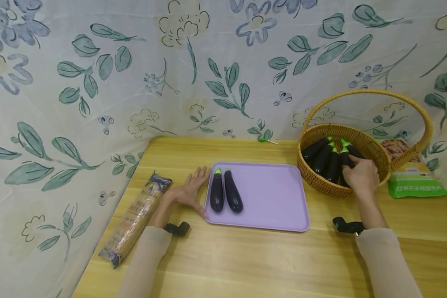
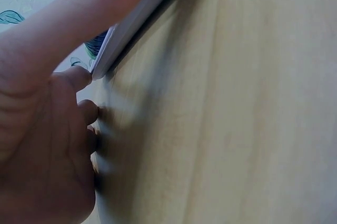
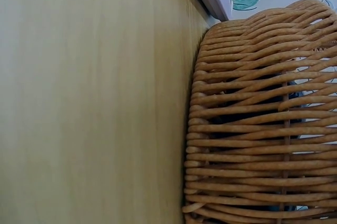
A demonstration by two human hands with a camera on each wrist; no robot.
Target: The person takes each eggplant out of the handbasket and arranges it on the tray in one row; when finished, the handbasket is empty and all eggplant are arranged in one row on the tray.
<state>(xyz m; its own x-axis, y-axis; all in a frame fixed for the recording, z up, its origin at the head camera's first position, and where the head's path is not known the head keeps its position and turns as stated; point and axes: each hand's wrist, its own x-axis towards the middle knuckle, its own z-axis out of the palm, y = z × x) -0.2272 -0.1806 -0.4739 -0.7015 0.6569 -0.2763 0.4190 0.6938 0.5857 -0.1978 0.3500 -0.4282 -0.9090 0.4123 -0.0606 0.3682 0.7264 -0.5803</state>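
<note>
We judge the work early: 2 eggplants (image 1: 217,194) lie side by side on the tray (image 1: 272,194), while at least 5 remain in the basket (image 1: 320,181), 1 pinched by the right hand (image 1: 362,177). The left hand's (image 1: 188,191) fingers spread apart at the tray's edge. The eggplants look glossy, blackish, green-capped.

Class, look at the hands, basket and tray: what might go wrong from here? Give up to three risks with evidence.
The eggplants in the basket lie crowded together by the right hand, so drawing one out might drag a neighbour along.
The basket's handle arches over it; a lifted eggplant could knock it.
Two rounded eggplants lie on the tray; if the left hand at its edge nudges it, they may roll.
</note>
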